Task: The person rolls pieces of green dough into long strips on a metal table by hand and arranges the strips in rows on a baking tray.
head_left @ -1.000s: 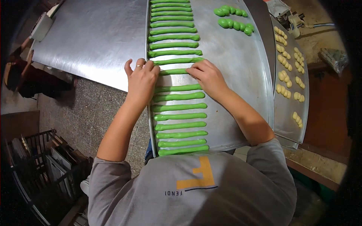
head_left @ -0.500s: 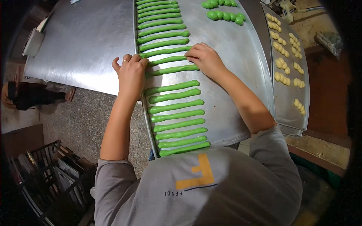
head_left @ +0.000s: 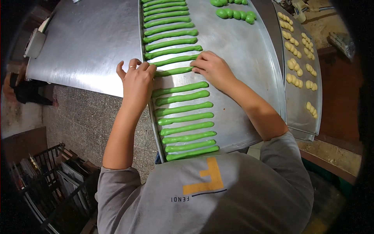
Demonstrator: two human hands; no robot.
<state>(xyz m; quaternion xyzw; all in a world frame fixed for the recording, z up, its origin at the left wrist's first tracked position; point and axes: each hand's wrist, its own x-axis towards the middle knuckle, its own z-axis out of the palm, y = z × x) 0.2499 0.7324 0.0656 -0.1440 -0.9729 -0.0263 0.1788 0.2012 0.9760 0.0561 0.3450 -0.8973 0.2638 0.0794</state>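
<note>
1. From where I stand, with 12 o'clock straight ahead, one green strip (head_left: 174,71) lies between the two hands, near the left wall of the tray (head_left: 245,74).
2. Much looks done, I'd judge: other strips (head_left: 187,106) lie side by side, apart, toward 12 and 6 o'clock. A wider gap shows on the held one's 6 o'clock side.
3. What's left, as far as I can judge: this strip is not yet let go, and the row's others are plain, unlike the lumpy green rolls (head_left: 236,15) at 1 o'clock.
4. The right hand (head_left: 213,70) comes in from 4 o'clock, thumb and fingers pinching the strip's 3 o'clock end.
5. The left hand (head_left: 138,80) reaches up from 7 o'clock, palm down, little finger lifted, fingertips at the 9 o'clock end; whether they pinch, I can't tell.
</note>
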